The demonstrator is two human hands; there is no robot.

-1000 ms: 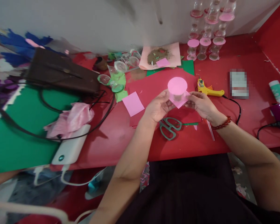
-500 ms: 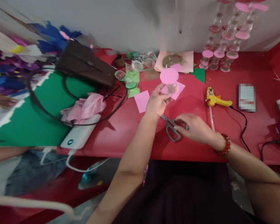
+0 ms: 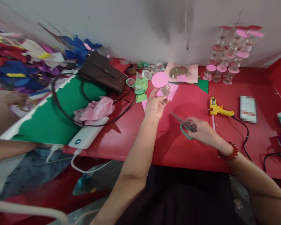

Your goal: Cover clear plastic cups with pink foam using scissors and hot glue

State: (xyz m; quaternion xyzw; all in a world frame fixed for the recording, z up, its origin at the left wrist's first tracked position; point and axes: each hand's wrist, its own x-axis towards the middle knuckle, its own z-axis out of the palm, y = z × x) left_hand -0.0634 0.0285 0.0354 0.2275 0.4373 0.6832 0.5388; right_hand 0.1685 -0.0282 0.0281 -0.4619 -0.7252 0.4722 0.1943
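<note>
My left hand [image 3: 155,105] is closed on a small clear plastic hourglass [image 3: 165,90]. A round pink paper disc [image 3: 160,80] caps its upper end, and a square of pink paper [image 3: 173,90] spreads out from its base. In my right hand [image 3: 202,132] is a pair of grey-green handled scissors [image 3: 185,128], gripped by the handles and raised a little over the red sheet, blades pointing up and left toward the hourglass. Another pink paper piece [image 3: 144,105] lies partly hidden behind my left hand.
Right of the scissors lie a yellow glue gun [image 3: 219,107] with its cord and a blurred white box [image 3: 248,108]. Finished hourglasses [image 3: 221,73] are stacked by the wall. Brown sand [image 3: 178,72] sits on pink paper. At left are a bag [image 3: 103,70], a power bank [image 3: 89,132] and another person's arm [image 3: 11,151].
My right hand has taken hold of the scissors, which lay on the table, and lifted them to the right. My left hand still holds the hourglass. The camera view has shifted.
</note>
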